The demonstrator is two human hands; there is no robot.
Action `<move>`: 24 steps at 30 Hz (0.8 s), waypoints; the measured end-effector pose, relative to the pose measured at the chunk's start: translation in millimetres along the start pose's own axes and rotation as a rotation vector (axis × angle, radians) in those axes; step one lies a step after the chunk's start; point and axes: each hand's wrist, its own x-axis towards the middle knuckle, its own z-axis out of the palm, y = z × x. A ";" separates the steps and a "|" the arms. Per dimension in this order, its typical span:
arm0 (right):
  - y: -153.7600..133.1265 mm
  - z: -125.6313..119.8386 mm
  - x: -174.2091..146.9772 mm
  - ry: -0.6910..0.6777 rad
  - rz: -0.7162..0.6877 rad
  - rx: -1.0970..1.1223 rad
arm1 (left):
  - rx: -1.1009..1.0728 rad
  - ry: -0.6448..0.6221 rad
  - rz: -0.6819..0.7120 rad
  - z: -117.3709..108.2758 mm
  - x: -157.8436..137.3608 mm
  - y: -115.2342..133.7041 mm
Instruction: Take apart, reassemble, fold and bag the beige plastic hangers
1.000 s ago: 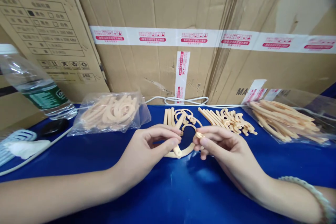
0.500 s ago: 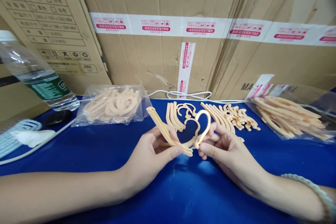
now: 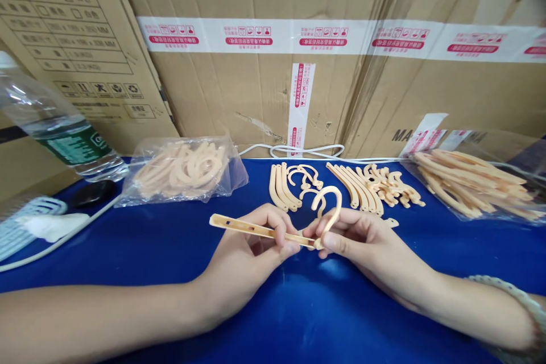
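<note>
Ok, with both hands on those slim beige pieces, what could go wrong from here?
The right hand pinches the curved beige hook by its base, so it could twist or slip. The left hand grips the slotted beige bar close to that base, so a nip is possible. A dropped piece might get lost in the pile of small curved beige pieces beyond.

Workshop, seemingly — taped cartons, bagged parts

A left hand pinches a slotted beige bar, its end at a hook held in the right hand. Loose bars lie beyond.
</note>
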 end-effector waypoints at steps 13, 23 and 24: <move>-4.5 3.6 2.0 -0.001 0.019 -0.027 | 0.121 -0.058 0.054 -1.2 -1.7 -0.5; -5.5 4.7 -0.9 0.042 -0.003 -0.116 | 0.196 -0.097 0.005 0.7 -1.3 3.8; -5.3 4.9 -1.3 0.050 -0.003 -0.116 | 0.204 -0.096 -0.009 1.4 -1.8 4.6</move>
